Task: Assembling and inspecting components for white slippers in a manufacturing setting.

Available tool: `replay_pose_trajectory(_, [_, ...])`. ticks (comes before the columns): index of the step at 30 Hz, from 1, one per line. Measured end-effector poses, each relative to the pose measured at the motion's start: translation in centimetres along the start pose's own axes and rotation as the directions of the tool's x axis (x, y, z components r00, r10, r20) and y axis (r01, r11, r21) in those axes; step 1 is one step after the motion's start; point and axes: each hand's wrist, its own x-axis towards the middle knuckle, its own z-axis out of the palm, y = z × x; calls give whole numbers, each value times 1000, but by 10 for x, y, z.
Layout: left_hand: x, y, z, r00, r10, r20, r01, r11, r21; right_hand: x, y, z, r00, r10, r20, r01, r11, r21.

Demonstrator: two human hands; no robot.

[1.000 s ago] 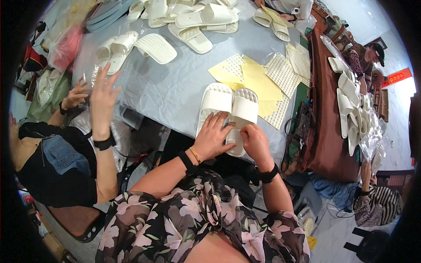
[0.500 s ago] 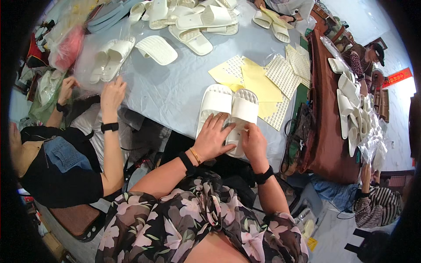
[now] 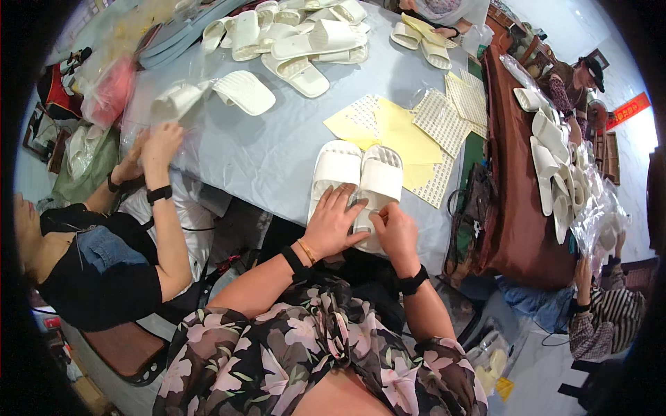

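Observation:
A pair of white slide slippers lies side by side at the table's near edge, toes pointing away from me: the left slipper [image 3: 337,168] and the right slipper [image 3: 382,179]. My left hand [image 3: 330,225] rests across them with its fingers stretched out, its thumb reaching over the right slipper's footbed. Over that same footbed, my right hand [image 3: 395,232] is closed, thumb and finger pinched together at the surface. What they pinch, if anything, is too small to make out. Just beyond the slippers lie yellow backing sheets [image 3: 409,135] and sheets of small labels [image 3: 441,119].
A single white slipper [image 3: 244,92] and a slipper heap [image 3: 305,45] lie farther back. At left, a co-worker's hands [image 3: 156,149] handle slippers in a clear bag [image 3: 139,111]. A brown-covered table [image 3: 517,229] with more slippers stands at right, people beside it.
The view has shifted slightly. The co-worker's hands at left have drawn together on the clear bag, and its slippers have turned. My hands keep nearly the same place on the pair.

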Motion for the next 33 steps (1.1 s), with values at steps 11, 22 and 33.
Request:
replay_pose_trajectory(11, [1,3,-2,1000,-13,23,12,1000,2,5,8,-5,994,97,55,-108,961,254])
replay_pose_trajectory(22, [11,0,13,990,-37,-135,10,982,-190,-9,44,-10,990,131,56,-143,916,375])
replay_pose_trajectory(33, [24,3,0,953,-254,-166,237,964,-119,4,94,4,999,-51,-3,50,951,304])
